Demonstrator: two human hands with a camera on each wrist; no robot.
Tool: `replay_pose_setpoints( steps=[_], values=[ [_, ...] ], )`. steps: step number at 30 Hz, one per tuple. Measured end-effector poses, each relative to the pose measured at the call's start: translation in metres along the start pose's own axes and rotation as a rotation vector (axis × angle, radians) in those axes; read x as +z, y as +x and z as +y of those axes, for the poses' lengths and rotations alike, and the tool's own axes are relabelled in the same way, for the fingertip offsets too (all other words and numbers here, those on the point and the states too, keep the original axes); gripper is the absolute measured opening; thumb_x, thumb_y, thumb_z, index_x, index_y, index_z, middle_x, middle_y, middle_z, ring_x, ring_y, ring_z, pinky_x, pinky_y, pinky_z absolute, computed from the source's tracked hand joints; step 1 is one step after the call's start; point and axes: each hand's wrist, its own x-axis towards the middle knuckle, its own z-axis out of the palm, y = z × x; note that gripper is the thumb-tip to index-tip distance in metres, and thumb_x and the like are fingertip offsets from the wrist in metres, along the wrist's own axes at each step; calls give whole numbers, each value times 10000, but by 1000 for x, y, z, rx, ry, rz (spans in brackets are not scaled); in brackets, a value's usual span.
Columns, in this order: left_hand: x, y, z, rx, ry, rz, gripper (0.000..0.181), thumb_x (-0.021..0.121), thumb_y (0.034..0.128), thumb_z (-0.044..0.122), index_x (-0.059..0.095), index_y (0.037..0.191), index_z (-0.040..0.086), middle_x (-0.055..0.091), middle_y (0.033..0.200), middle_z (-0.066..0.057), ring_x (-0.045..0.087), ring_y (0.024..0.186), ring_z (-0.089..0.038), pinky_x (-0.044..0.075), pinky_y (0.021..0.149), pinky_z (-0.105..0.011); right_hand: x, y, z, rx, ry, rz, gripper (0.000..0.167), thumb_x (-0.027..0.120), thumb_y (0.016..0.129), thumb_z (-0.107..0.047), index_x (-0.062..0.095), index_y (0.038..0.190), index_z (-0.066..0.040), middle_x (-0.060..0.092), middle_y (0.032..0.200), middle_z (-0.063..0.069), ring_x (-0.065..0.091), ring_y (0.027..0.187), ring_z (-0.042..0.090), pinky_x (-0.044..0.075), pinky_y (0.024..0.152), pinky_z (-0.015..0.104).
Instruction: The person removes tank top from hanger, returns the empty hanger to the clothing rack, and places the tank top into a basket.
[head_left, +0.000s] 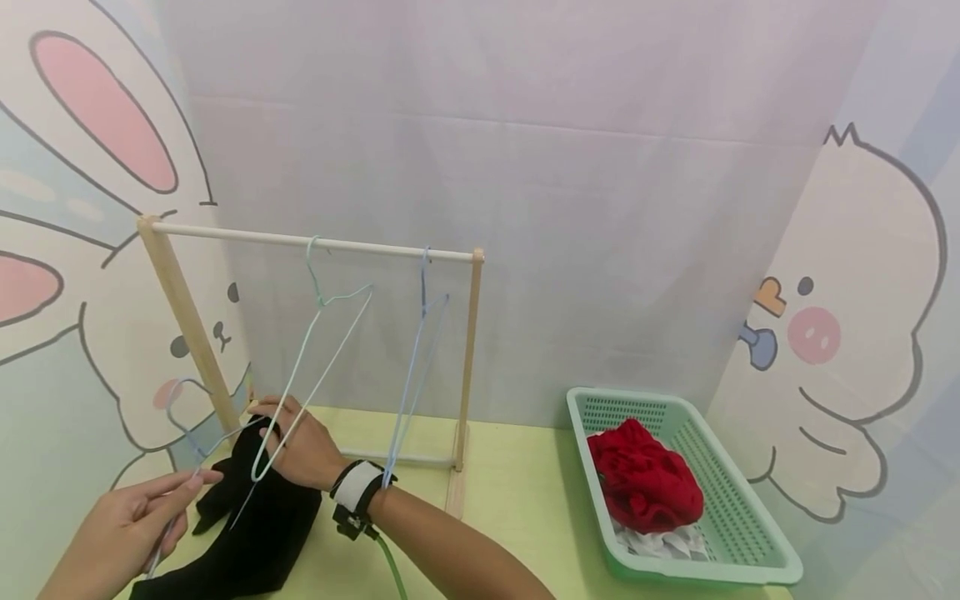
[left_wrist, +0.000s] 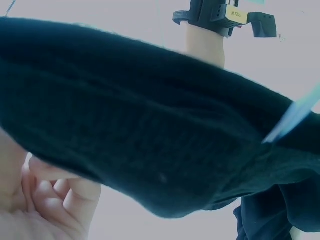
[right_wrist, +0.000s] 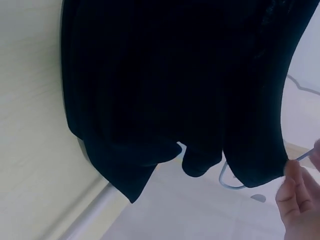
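A light-blue wire hanger (head_left: 198, 448) stands hook-up at the left, its wire pinched between the thumb and curled fingers of my left hand (head_left: 123, 525). Black cloth, apparently a garment (head_left: 262, 533), hangs by the hanger's far side and reaches down over the table. My right hand (head_left: 303, 450) grips the top of it, with some fingertips hidden by fabric. Seen from the left wrist, the black garment (left_wrist: 150, 125) stretches across the view above my left hand (left_wrist: 55, 205). In the right wrist view, the hanger's hook (right_wrist: 231, 187) shows beyond the black cloth (right_wrist: 170, 90).
Behind stands a wooden rack (head_left: 300, 239). A mint hanger (head_left: 300, 350) hangs from its bar, in front of my right hand; a periwinkle hanger (head_left: 411, 383) hangs near my right wrist. At right, a green basket (head_left: 742, 508) holds red cloth (head_left: 645, 479) and white cloth (head_left: 663, 543).
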Motion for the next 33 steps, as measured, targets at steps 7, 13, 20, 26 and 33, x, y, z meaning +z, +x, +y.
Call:
replay_pose_setpoints(
  steps=[7, 13, 20, 26, 33],
  values=[
    [1, -2, -2, -12, 9, -13, 498, 444, 1172, 377, 640, 1412, -13, 529, 584, -44, 479, 461, -226, 403, 438, -350, 0, 1, 2, 69, 37, -40, 495, 485, 1109, -134, 484, 1604, -137, 534, 1580, 29, 586, 1330, 56, 433, 991, 98],
    [1, -3, 1, -31, 8, -25, 506, 450, 1169, 387, 641, 1413, -13, 536, 598, -50, 482, 467, -226, 412, 439, -348, 1, 0, 5, 76, 87, -121, 437, 467, 1092, -34, 585, 1511, -68, 616, 1510, 47, 526, 1419, 60, 368, 1107, 111],
    [1, -4, -3, -23, 31, -14, 470, 466, 1166, 374, 675, 1368, 4, 532, 596, -30, 471, 459, -217, 394, 422, -338, 2, 0, 7, 46, 116, -138, 383, 481, 1092, -40, 626, 1446, -32, 649, 1443, 98, 562, 1372, 70, 369, 1080, 95],
    [5, -7, -8, -33, 20, 12, 474, 496, 1156, 379, 688, 1366, 0, 521, 599, -31, 458, 454, -219, 388, 415, -328, 3, -3, 9, 86, 111, -160, 372, 514, 1098, -97, 642, 1448, -78, 658, 1410, 32, 593, 1240, 11, 387, 1004, 71],
    [3, -9, -9, -166, -1, -34, 596, 471, 1147, 475, 653, 1406, -30, 545, 645, -37, 470, 478, -233, 405, 441, -341, 8, -4, 13, 84, 80, -168, 354, 519, 1099, -120, 661, 1421, -78, 661, 1422, 28, 578, 1299, 23, 383, 1025, 82]
  ],
)
